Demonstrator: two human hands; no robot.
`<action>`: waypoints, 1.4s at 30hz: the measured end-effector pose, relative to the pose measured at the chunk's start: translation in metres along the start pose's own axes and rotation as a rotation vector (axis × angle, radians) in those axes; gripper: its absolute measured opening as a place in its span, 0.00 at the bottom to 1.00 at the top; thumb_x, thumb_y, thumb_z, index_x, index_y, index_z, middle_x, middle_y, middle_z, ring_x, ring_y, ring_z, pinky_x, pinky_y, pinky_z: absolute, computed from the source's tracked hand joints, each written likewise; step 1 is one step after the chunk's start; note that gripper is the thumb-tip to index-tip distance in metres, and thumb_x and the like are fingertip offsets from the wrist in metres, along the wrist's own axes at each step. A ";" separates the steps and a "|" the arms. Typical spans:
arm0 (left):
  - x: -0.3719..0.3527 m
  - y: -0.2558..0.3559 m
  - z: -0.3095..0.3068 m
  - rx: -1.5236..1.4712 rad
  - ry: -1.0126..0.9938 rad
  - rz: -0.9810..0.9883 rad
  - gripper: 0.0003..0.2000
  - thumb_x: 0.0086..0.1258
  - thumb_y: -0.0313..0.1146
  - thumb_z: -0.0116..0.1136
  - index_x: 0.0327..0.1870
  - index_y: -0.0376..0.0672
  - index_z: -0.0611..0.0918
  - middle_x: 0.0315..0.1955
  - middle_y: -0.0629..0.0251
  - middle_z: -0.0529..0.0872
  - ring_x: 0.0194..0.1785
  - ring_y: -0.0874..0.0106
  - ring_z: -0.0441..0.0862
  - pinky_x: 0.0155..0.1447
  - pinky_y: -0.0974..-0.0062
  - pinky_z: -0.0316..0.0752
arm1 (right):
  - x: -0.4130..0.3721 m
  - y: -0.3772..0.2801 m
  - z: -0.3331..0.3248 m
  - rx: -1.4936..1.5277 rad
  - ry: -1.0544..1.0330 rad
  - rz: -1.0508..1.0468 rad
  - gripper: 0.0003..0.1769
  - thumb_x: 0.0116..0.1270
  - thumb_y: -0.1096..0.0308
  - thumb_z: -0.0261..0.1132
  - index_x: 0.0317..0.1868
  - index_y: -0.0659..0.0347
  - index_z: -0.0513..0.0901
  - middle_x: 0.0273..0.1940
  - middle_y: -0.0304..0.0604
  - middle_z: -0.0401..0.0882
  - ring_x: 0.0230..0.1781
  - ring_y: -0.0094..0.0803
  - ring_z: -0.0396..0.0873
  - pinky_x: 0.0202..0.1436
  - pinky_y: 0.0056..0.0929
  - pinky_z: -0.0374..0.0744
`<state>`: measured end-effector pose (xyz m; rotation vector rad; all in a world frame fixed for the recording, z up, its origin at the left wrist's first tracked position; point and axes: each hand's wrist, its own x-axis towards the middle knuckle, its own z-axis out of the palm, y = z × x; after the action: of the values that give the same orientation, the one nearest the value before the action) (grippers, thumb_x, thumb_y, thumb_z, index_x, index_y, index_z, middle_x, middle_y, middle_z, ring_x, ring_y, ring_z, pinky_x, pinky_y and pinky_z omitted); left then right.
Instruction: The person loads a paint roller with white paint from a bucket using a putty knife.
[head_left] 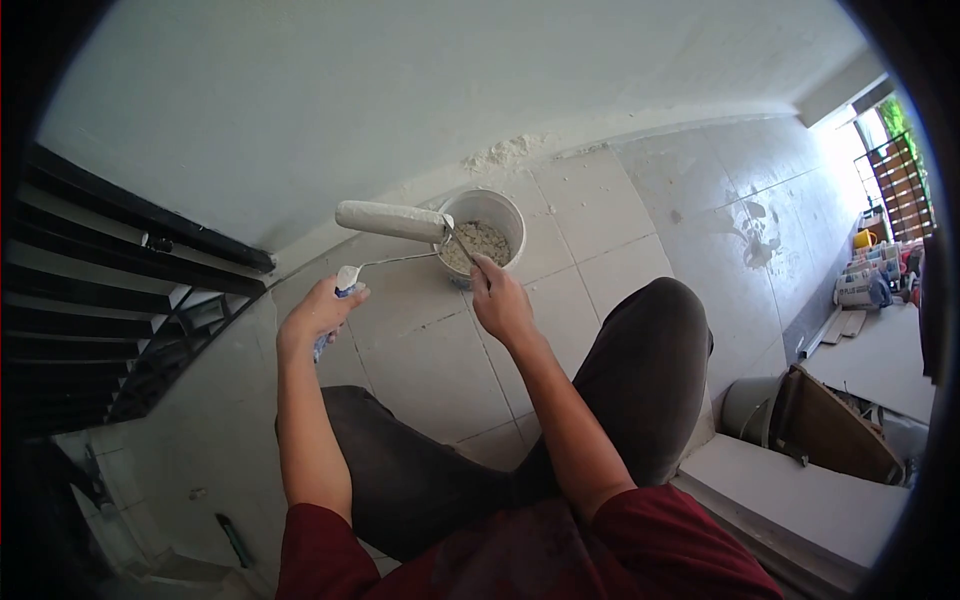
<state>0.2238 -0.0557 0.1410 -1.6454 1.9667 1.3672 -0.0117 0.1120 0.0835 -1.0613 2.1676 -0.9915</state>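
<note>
My left hand point(318, 310) is closed round the blue handle of a paint roller point(390, 220). The roller's sleeve is pale and coated, and it lies sideways at the left rim of a white bucket point(513, 215). Inside the bucket sits a lumpy, off-white mass point(488, 243). My right hand point(503, 300) grips a thin, narrow scraper-like tool point(460, 243), its far end right at the roller's inner end, over the bucket. Fingers hide most of that tool's handle.
Pale crumbs point(505, 152) lie along the foot of the wall point(480, 80). Black metal railings point(90, 290) stand at the left. A grey bucket point(750, 408), a brown board point(835, 425) and several bags point(865, 288) are at the right. Wet-looking patches point(755, 235) mark the tiles.
</note>
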 end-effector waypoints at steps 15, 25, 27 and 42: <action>-0.004 -0.007 -0.001 0.055 0.016 -0.047 0.19 0.71 0.30 0.64 0.60 0.36 0.76 0.32 0.58 0.82 0.20 0.70 0.77 0.24 0.66 0.72 | 0.026 0.043 0.033 0.208 0.060 -0.097 0.24 0.79 0.62 0.57 0.70 0.64 0.77 0.45 0.60 0.84 0.48 0.52 0.83 0.53 0.43 0.78; -0.013 -0.018 0.000 0.006 -0.024 -0.055 0.18 0.74 0.36 0.67 0.58 0.37 0.76 0.30 0.62 0.82 0.19 0.72 0.75 0.23 0.67 0.70 | 0.014 0.005 0.004 0.483 -0.151 0.204 0.27 0.83 0.57 0.56 0.76 0.61 0.71 0.27 0.35 0.72 0.17 0.19 0.65 0.17 0.25 0.64; -0.016 -0.016 0.001 0.002 -0.010 -0.039 0.19 0.74 0.36 0.67 0.60 0.39 0.76 0.27 0.65 0.79 0.19 0.75 0.74 0.23 0.69 0.70 | 0.006 -0.005 0.001 0.521 -0.175 0.236 0.28 0.84 0.57 0.56 0.77 0.60 0.70 0.27 0.34 0.71 0.17 0.19 0.65 0.17 0.25 0.64; 0.011 0.008 0.032 -0.042 0.125 0.080 0.19 0.77 0.40 0.63 0.61 0.40 0.75 0.30 0.61 0.82 0.17 0.72 0.76 0.22 0.68 0.72 | 0.016 0.032 0.024 0.506 -0.006 0.117 0.26 0.84 0.60 0.54 0.74 0.65 0.71 0.44 0.49 0.76 0.42 0.36 0.72 0.44 0.34 0.69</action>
<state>0.2015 -0.0385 0.1201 -1.7271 2.1083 1.3739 -0.0170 0.1030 0.0418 -0.6862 1.8030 -1.3776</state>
